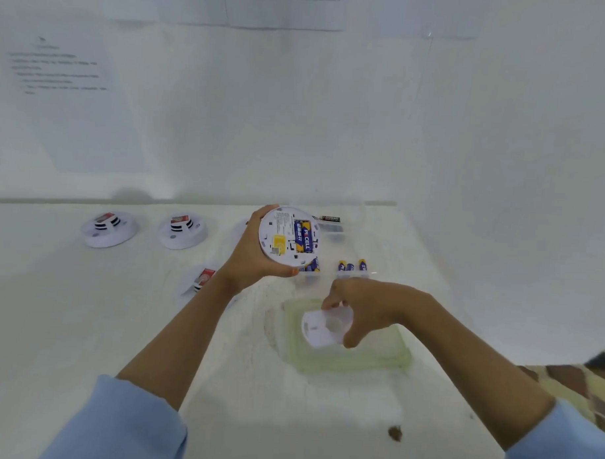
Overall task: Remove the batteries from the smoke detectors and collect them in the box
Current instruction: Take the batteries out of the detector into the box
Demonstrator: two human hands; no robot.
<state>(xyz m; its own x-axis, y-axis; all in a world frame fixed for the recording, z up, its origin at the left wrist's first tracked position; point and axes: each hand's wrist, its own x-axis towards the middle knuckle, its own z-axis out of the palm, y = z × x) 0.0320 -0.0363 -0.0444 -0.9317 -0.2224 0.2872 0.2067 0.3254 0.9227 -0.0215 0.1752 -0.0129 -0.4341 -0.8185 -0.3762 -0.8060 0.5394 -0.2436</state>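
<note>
White table (pixel 85 324), bare walls. The left hand (pixel 255 258) grips the smoke detector (pixel 289 235), back facing up. Its batteries (pixel 302 236) lie with their long axis pointing away from the person. The right hand (pixel 360 310), just below them, pinches the detached cover (pixel 320 329).

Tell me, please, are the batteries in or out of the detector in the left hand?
In: blue-and-yellow batteries sit in the exposed back of the detector the left hand holds.

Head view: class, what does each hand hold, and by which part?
The left hand grips the smoke detector by its rim; right hand pinches the white cover plate at its edge.
</note>
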